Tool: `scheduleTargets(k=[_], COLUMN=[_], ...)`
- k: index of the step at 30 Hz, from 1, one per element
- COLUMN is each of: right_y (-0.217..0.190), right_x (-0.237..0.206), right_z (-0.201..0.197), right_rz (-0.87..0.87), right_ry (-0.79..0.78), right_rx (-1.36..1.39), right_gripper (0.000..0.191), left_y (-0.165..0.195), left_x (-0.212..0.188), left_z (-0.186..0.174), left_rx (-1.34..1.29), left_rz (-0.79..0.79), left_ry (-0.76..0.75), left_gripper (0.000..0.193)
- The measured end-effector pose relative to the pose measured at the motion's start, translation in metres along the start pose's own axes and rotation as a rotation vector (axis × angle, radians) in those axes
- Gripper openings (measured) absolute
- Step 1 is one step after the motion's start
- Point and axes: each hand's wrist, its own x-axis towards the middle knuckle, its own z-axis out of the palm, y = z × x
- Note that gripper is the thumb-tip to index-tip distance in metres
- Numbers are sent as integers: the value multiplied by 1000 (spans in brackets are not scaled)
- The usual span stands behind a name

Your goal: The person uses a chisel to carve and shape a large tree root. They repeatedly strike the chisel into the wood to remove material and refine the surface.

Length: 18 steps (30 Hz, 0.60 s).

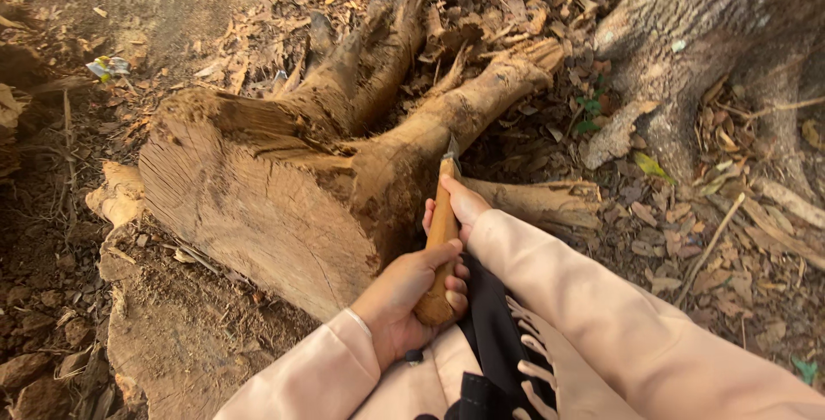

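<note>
A wooden-handled tool (441,239), likely a knife or chisel, points away from me with its short metal blade (452,149) against a thick root of a cut stump (258,205). My left hand (404,300) is wrapped around the lower end of the handle. My right hand (455,205) grips the handle higher up, thumb along its side near the blade. Both arms wear pale pink sleeves, and a dark fringed cloth (498,351) hangs between them.
A large tree trunk (705,42) rises at the upper right with roots spreading over the ground. Dry leaves (687,239) and twigs cover the soil around it. Bare dirt (51,239) lies on the left, with a small scrap of litter (107,66).
</note>
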Motion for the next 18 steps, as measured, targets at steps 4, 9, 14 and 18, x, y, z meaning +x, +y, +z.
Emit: scheduleTargets(k=[4,9,14,18], right_y=[17,35,31,22], right_x=[-10,-22,-19,-10], right_z=[4,1,2,2], right_rz=[-37,-67,-145,-148], right_ry=[44,64,64,103], right_rx=[2,-1,-114,-119], right_gripper=[41,39,44,45], left_y=[-3,-19,-23,-15], left_x=[-10,-17,-11,-3], left_z=[-11,-25,-25,-23], left_rx=[29,84,125,127], left_rz=[11,38,67,38], left_ry=[21,38,33,39], left_gripper=[15,17,20,22])
